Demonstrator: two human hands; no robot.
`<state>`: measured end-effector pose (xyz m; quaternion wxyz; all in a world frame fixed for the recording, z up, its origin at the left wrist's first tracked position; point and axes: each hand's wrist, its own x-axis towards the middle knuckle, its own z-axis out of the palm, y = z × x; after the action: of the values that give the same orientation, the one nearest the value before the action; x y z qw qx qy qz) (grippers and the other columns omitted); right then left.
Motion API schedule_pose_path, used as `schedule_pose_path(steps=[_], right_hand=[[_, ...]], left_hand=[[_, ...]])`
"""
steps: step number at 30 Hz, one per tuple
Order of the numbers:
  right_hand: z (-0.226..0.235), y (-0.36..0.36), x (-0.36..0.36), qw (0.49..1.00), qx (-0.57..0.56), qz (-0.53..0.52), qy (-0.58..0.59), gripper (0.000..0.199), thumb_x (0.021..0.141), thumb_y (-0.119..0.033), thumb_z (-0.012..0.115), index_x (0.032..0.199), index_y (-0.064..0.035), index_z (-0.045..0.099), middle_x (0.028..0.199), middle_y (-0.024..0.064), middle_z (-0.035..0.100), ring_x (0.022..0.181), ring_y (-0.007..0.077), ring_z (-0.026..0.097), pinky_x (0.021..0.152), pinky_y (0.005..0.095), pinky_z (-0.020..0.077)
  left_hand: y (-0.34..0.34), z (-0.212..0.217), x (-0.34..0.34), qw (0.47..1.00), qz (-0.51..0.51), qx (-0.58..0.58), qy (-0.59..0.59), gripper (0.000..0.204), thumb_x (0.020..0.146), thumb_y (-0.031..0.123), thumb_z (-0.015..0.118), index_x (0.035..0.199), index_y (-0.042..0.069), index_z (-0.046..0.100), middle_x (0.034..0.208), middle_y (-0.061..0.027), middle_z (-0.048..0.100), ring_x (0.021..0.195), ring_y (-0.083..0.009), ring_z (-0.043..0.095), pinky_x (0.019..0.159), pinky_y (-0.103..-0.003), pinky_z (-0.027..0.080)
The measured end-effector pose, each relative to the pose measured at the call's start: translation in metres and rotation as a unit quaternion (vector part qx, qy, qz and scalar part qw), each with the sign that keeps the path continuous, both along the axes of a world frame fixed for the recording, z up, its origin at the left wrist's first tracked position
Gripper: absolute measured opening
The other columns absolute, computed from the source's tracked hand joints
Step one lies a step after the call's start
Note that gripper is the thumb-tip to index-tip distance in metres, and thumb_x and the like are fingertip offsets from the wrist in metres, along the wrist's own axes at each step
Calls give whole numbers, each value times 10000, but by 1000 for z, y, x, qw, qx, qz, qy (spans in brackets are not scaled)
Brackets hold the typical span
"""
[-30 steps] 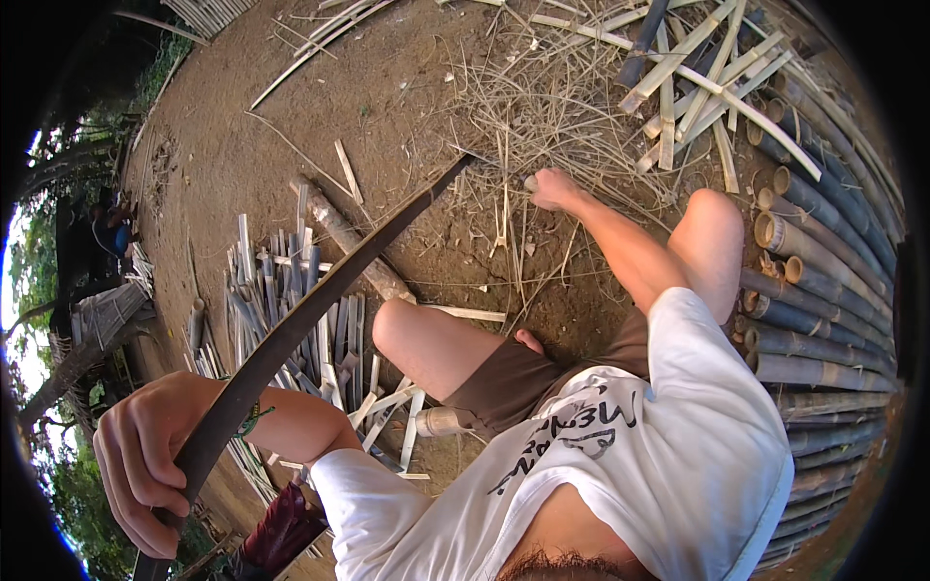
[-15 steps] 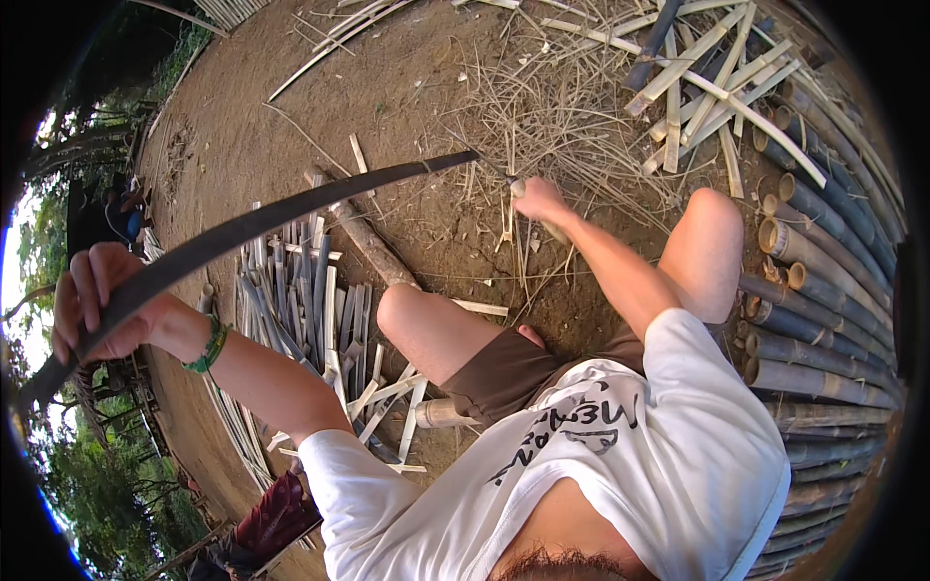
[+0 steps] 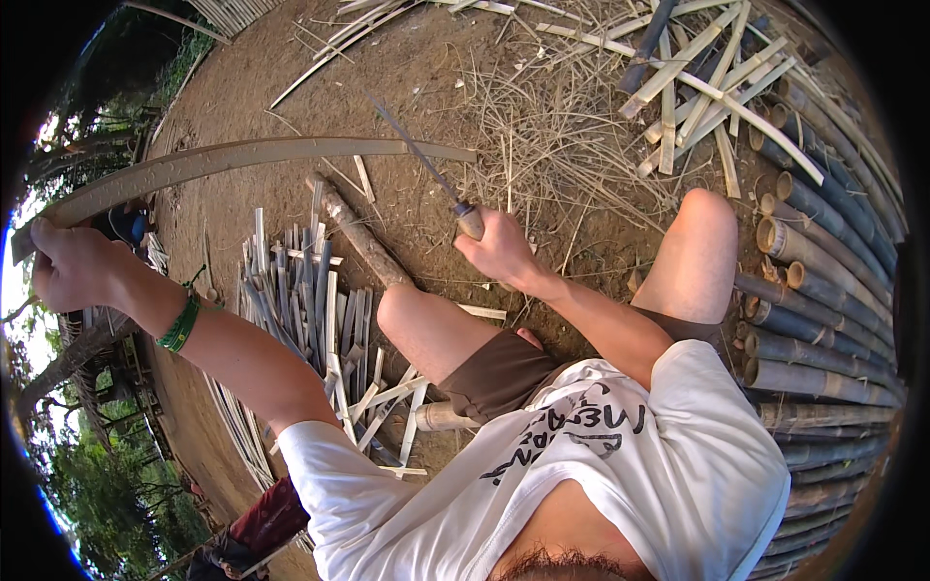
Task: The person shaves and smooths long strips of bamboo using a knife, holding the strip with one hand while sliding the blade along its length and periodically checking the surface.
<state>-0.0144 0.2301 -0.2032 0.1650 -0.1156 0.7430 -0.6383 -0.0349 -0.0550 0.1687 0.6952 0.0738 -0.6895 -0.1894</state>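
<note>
Raised at the far left, my left hand (image 3: pixel 82 266) is closed on one end of a long, curved bamboo strip (image 3: pixel 242 156). The pale inner face of the strip shows, and its free end reaches across to the middle of the view. My right hand (image 3: pixel 504 250) grips a slim knife by its wooden handle (image 3: pixel 471 224), in front of my knees. The dark blade points up and to the left, crossing the strip near its free end. Whether blade and strip touch, I cannot tell.
Split bamboo slats (image 3: pixel 310 281) lie heaped beside my left knee, next to a thin log (image 3: pixel 358 232). Thin shavings (image 3: pixel 552 136) litter the ground ahead. More strips (image 3: pixel 717 92) are piled at the far right, and bamboo poles (image 3: pixel 823 339) are stacked along my right side.
The strip has turned from its dark face to its pale one, and my left wrist has rotated with it. My right hand has moved left and nearer, bringing the knife blade into plain sight.
</note>
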Motion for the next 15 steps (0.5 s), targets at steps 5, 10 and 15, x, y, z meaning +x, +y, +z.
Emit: schedule_pose_path(steps=[5,10,15], right_hand=[[49,-25,12,992,-94,6,80,178,778,-124,645,794,2,520,541,92,506,451,225,487,474,391,399],[20,-42,14,989,-78,-11,125,121,821,-83,604,776,-48,498,521,21,449,397,169,457,395,354,380],[-78,-29,4,995,65,1,-69,147,868,-89,563,741,-43,504,558,27,477,369,95,367,290,273,321]], left_hand=[[64,-1,-28,989,-105,15,99,336,988,264,517,964,-68,476,931,-141,489,766,-235,564,683,-358,586],[98,-5,-47,946,-229,72,217,257,859,91,462,827,-164,477,649,-154,522,474,-245,492,423,-343,464],[33,3,-46,962,-203,68,171,259,878,139,412,732,-74,402,668,-167,498,487,-235,485,421,-345,457]])
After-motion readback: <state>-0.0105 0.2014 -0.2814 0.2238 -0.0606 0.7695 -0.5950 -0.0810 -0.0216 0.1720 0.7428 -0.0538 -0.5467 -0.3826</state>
